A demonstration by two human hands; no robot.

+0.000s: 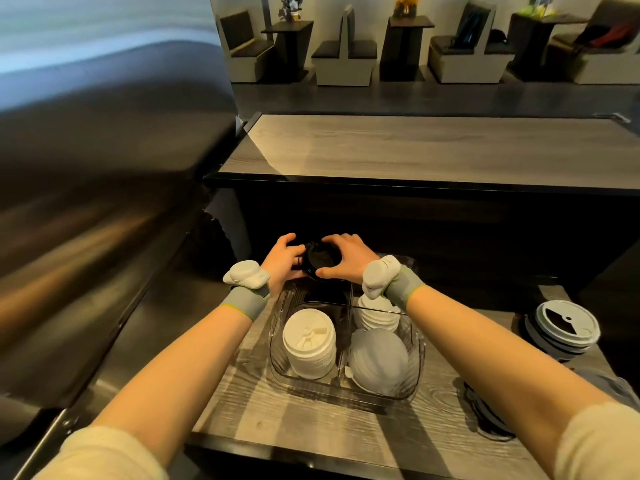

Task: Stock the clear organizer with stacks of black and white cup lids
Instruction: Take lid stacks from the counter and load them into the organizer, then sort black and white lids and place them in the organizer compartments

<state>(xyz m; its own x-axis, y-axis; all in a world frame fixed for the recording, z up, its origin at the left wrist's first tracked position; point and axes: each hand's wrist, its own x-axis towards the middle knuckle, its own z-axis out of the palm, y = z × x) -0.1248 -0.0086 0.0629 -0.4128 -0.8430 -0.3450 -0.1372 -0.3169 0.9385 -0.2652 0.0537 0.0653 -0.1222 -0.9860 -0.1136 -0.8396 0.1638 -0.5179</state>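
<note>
A clear organizer [414,382] with dividers sits on the wooden counter in front of me. Its near left compartment holds a stack of white lids [309,342]. The near right one holds a stack of white domed lids [379,358], and more white lids [377,315] lie behind that. Over the far left compartment, my left hand [282,259] and my right hand [344,259] both grip a stack of black lids [320,259] from either side. The bottom of that stack is hidden by my hands.
A stack of grey lids [562,329] stands on the counter at the right. A dark object [485,414] lies near my right forearm. A raised wooden ledge [415,147] runs behind the organizer. A steel surface [104,202] fills the left side.
</note>
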